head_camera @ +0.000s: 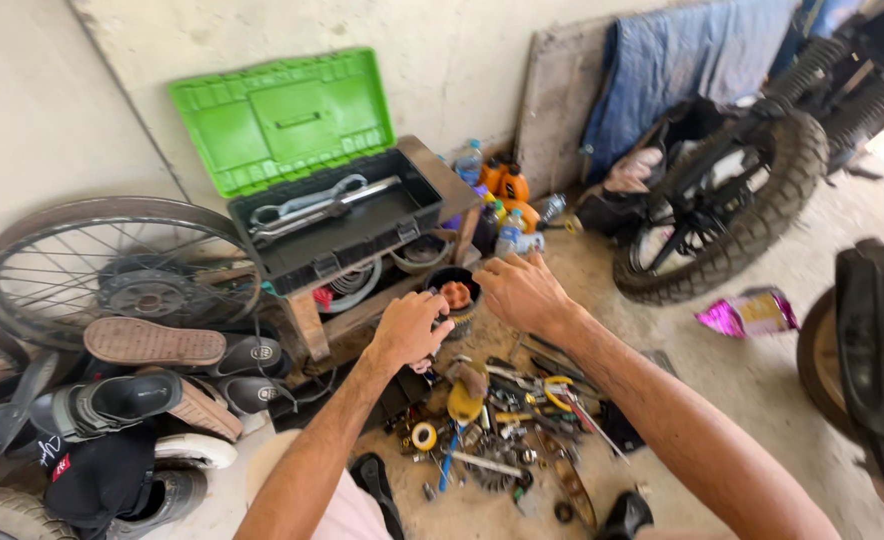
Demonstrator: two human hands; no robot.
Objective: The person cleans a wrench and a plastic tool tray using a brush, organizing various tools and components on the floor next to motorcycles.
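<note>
My left hand [407, 328] is closed, knuckles up, at the rim of a small dark pot [459, 296] with something orange inside; whether it grips anything I cannot tell. My right hand [522, 292] hovers just right of the pot, fingers loosely curled, holding nothing that I can see. Below both hands a heap of loose tools and small parts [502, 430] lies on the floor. A black toolbox [337, 235] with an open green lid [282, 118] holds large wrenches and rests on a low wooden stool [440, 178].
A spoked wheel [112, 270] leans on the wall at left above several shoes [162, 375]. Oil bottles [507, 190] stand behind the stool. A motorcycle's front wheel [722, 210] is at right, with a pink wrapper [747, 312] on the floor.
</note>
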